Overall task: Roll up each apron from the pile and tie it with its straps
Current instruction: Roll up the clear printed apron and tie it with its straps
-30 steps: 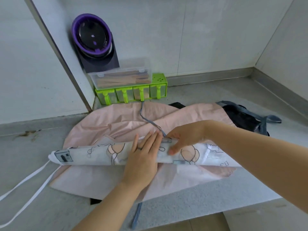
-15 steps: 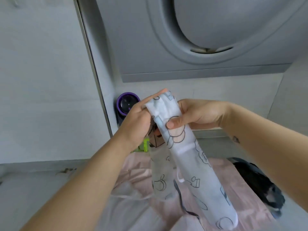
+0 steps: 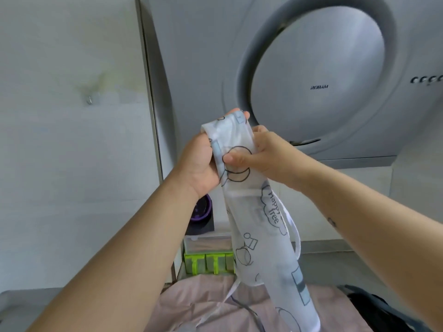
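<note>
**Three aprons in sight, one rolled and held up in two hands**

Three aprons can be counted from here. Closest, lying flat and creased on the grey counter (image 3: 16,305), is a pink apron (image 3: 199,307) of soft, thin cloth. A dark apron (image 3: 374,307) is bunched at its right edge.

Above them hangs the white apron (image 3: 266,226), rolled into one long tube that slants down to the right, with its lower end over the pink cloth. It is pale and slightly see-through, printed with black outline cartoons and small blue blocks. One white strap (image 3: 294,236), a flat tape, loops loose down its right side.

Both hands grip the top of the roll. The left hand (image 3: 199,161) wraps it from the left, with its fingertips (image 3: 239,113) curling over the top edge. The right hand (image 3: 261,156) closes on it from the right, with the thumb pressed flat on the front and the fingers curled behind.

Farther back, against the wall, stands one green plastic rack (image 3: 208,263) with one clear box (image 3: 206,243) on top. One round purple gadget (image 3: 202,210) sits behind the left wrist. Highest and farthest is one smooth grey hood (image 3: 316,75) with a large round panel.
</note>
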